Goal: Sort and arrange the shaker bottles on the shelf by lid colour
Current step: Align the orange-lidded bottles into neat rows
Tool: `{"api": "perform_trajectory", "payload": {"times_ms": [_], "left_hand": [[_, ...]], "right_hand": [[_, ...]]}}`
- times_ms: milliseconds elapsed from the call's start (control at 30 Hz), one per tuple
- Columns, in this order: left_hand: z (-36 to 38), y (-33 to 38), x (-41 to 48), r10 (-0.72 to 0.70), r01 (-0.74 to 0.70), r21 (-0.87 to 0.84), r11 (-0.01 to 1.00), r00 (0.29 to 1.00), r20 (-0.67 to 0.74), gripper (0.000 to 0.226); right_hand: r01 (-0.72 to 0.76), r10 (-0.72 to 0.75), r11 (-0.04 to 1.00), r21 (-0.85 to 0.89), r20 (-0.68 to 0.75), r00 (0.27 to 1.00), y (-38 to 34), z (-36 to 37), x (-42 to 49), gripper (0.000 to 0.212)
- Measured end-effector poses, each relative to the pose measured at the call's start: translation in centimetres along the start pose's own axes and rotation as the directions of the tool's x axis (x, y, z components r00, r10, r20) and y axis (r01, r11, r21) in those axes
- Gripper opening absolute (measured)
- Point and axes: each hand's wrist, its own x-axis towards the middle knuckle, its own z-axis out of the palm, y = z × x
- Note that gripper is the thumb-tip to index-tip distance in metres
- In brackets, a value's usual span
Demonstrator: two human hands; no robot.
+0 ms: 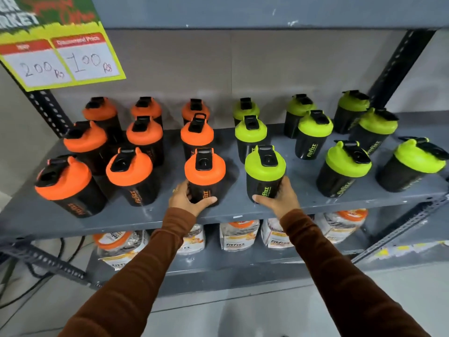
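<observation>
Black shaker bottles stand upright on the grey shelf [233,207]. Several with orange lids fill the left half in three columns, several with green lids fill the right half. My left hand [188,198] grips the front orange-lid bottle [204,169] of the third column around its base. My right hand [279,197] grips the front green-lid bottle [265,170] beside it, fingers wrapped around its lower body. Both bottles rest on the shelf near its front edge, a small gap between them.
A yellow price sign [60,57] hangs at the upper left. Perforated dark uprights [393,66] frame the shelf sides. The lower shelf [243,261] holds jars and pouches. Cables [36,283] lie on the floor at the left.
</observation>
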Motion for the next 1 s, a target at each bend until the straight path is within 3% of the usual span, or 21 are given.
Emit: {"api": "perform_trajectory", "payload": {"times_ms": [233,667,833,933,1000], "left_hand": [[-0.6,-0.4,-0.1,-0.006,0.006,0.009,1.000,0.999,0.046,0.074],[-0.4,-0.1,-0.4,-0.008,0.008,0.078,0.997,1.000,0.001,0.075],[-0.5,-0.2,-0.6,-0.002,0.001,0.052,0.999,1.000,0.013,0.082],[-0.8,-0.4,-1.1,0.045,-0.045,-0.027,0.999,0.999,-0.009,0.086],[-1.0,-0.6,-1.9,0.061,-0.069,-0.120,0.990,0.996,-0.070,0.066]], "right_hand": [[-0.046,0.047,0.998,0.033,-0.022,0.999,0.1,0.2,0.0,0.072],[-0.027,0.026,0.998,0.049,0.014,1.000,0.7,0.0,0.4,0.088],[0.058,-0.061,0.996,0.071,0.036,0.998,0.5,-0.2,0.1,0.096],[0.157,-0.162,0.986,-0.050,-0.121,0.979,0.3,0.1,-1.6,0.117],[0.250,-0.321,0.931,-0.267,-0.272,0.907,-0.1,0.9,-3.6,0.119]]}}
